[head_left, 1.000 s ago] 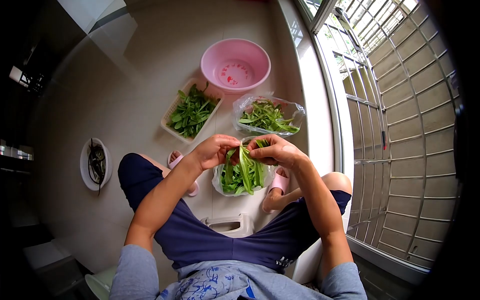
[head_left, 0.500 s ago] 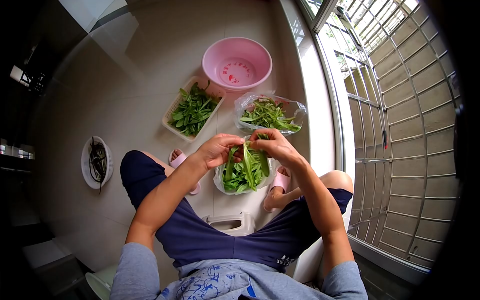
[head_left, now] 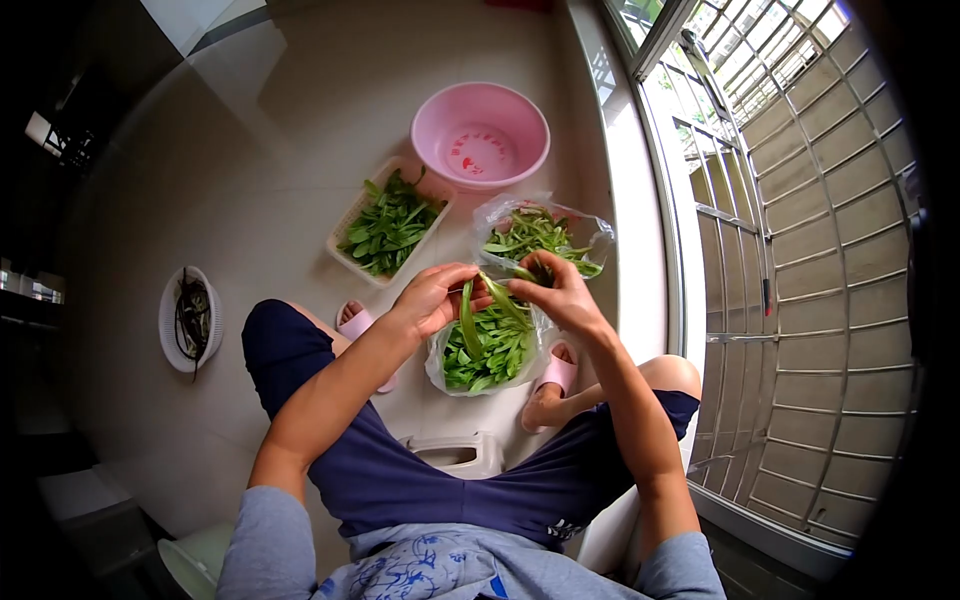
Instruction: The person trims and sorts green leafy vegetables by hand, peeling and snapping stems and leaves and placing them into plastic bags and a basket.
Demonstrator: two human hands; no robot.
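Note:
My left hand (head_left: 438,298) is closed in a pinch on leafy greens (head_left: 468,325), whose long leaves hang from its fingertips. Close by on the right, my right hand (head_left: 562,292) also has its fingers closed, with some green leaf showing at them. Both hands are above an open plastic bag (head_left: 436,368) full of loose green leaves (head_left: 490,352). Just beyond my right hand lies a second clear bag (head_left: 602,230) with more leaves and stems. A cream plastic basket (head_left: 338,238) heaped with greens stands past my left hand.
A pink basin (head_left: 505,115) stands on the tiled floor at the back. To the left is a white oval basket (head_left: 166,325) with dark, thin strands. A grey stool (head_left: 485,455) sits between my legs. Along the right runs a window ledge with a metal grille (head_left: 800,345).
My right hand has shifted slightly right, away from my left. The leaves hanging between the hands have changed position, with one now hanging below my left fingers. The view has shifted slightly.

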